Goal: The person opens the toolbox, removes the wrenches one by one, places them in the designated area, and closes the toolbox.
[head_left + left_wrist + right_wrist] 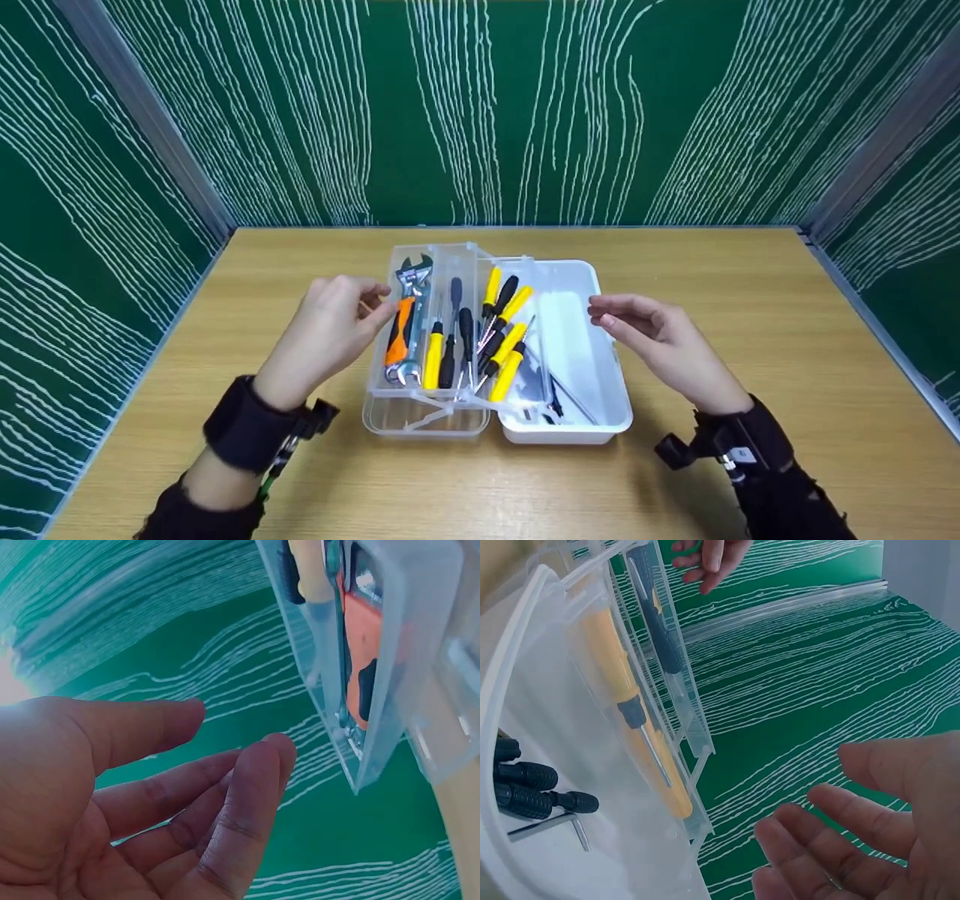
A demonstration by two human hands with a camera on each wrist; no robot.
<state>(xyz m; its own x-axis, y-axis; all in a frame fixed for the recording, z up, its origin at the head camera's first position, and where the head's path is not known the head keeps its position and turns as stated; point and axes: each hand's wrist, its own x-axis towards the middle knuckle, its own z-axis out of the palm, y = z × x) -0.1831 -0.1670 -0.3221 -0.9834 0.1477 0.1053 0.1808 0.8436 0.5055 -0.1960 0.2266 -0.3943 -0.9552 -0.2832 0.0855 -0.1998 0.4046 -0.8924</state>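
Currently, I see the open toolbox standing on the wooden table, between the two hands. The left hand is near the outer side of its raised left tray, a gap showing at the fingertips in the left wrist view; its fingers are loosely bent, the grip released. The right hand hovers just beside the far-right rim, equally unclenched, thumb and fingers spread apart around air.

As I look it over, the toolbox has a white, rounded body and translucent trays folded out leftward on hinged arms. An adjustable wrench lies beside an orange-and-black knife in the left tray, with yellow and black screwdrivers alongside. Inside the body, a bent hex key lies near black handles.
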